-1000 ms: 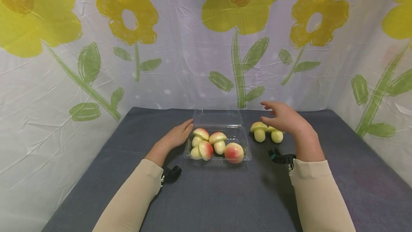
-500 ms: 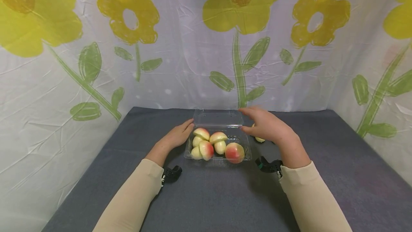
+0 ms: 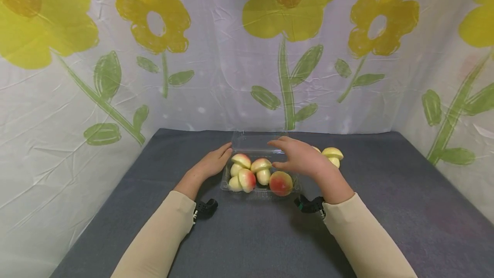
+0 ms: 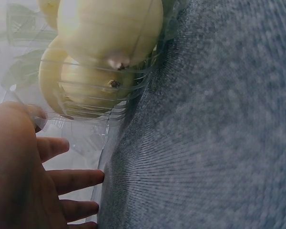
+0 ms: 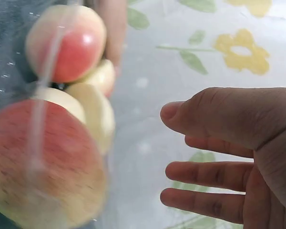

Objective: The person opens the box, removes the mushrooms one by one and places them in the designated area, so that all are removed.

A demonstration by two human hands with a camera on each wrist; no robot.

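A clear plastic clamshell box sits mid-table with its lid folded back. Inside lie several mushroom-shaped pieces with red and pale yellow caps; a rounded red one is nearest the right front corner. My left hand rests at the box's left side, fingers straight; in the left wrist view its thumb meets the clear plastic edge. Over the box's right part hovers my right hand, fingers spread and holding nothing. Behind it, two yellow mushroom-shaped pieces are partly hidden, the right one showing more.
Dark grey cloth covers the table. Along its back edge hangs a white curtain printed with yellow flowers. A black wrist mount is strapped at the left wrist, and another at the right.
My right hand has travelled left and slightly down, from above the yellow pieces to over the box's right part. My left hand, the box and its contents have stayed put.
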